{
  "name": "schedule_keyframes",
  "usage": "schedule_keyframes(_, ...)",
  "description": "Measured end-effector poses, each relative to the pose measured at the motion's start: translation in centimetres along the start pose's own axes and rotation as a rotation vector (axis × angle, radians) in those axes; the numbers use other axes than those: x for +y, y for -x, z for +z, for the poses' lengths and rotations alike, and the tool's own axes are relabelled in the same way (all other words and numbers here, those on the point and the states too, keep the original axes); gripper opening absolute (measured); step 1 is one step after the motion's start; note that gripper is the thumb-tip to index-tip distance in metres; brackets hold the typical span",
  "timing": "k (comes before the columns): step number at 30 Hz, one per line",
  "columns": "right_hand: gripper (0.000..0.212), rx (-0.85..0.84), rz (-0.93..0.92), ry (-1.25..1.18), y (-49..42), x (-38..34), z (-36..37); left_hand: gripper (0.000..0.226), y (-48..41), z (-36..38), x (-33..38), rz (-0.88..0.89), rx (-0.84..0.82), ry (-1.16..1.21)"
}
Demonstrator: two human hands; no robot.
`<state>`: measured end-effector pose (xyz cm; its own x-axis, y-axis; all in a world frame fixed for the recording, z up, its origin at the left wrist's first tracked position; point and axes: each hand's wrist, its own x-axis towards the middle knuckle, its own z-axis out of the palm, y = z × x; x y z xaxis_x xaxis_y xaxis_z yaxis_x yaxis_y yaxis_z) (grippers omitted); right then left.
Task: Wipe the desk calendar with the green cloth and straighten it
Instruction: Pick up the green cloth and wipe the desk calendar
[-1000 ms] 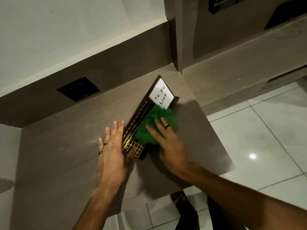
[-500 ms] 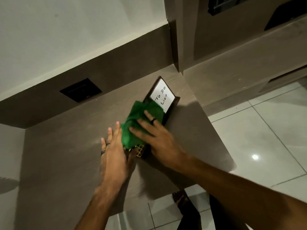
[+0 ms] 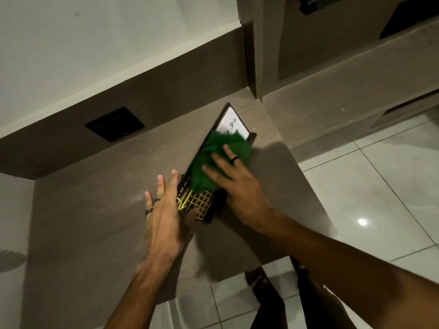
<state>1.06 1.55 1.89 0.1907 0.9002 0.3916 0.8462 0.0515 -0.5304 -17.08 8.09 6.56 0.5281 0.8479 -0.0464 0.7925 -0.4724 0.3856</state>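
The desk calendar (image 3: pixel 200 204) is a long dark frame lying slanted on the brown desk (image 3: pixel 95 222), with a gold date grid at its near end and a white "To Do" card (image 3: pixel 234 123) at its far end. The green cloth (image 3: pixel 213 160) is spread over its middle and covers part of the card. My right hand (image 3: pixel 240 186) presses flat on the cloth, fingers spread. My left hand (image 3: pixel 166 210) rests flat against the calendar's near left edge, fingers together, steadying it. The calendar's middle is hidden under the cloth.
A black wall socket plate (image 3: pixel 114 124) sits in the brown back panel at the left. A vertical partition (image 3: pixel 249 55) rises behind the calendar. The desk's front edge drops to a white tiled floor (image 3: pixel 368 186), where my feet show below.
My right hand has swept the cloth from the calendar's near left part back toward the far end, over the lower part of the card. The left hand stays put.
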Motion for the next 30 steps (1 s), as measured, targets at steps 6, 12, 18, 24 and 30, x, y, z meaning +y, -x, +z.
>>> schedule_keyframes(6, 0.077, -0.117, 0.004, 0.097, 4.6, 0.1, 2.0, 0.105, -0.2, 0.1, -0.3, 0.013, 0.0, -0.065)
schedule_keyframes(12, 0.052, -0.228, -0.332, 0.151, 4.4, 1.9, 1.1, 0.104, -0.5, 0.2, -0.3, -0.02, -0.004, -0.077)
schedule_keyframes(18, 0.057, -0.166, 0.07, 0.255, -3.9, 10.7, -4.0, 0.102, -0.1, 0.2, 0.4, -0.03, 0.006, -0.063)
schedule_keyframes(24, 0.059, -0.17, 0.288, 0.184, -1.8, 7.1, -2.2, 0.102, 0.0, 0.0, 0.7, -0.042, 0.006, -0.093)
schedule_keyframes(30, 0.049, -0.526, -0.217, 0.003, 6.2, -3.1, -1.4, 0.101, -0.1, -0.5, 1.3, -0.082, 0.011, -0.123)
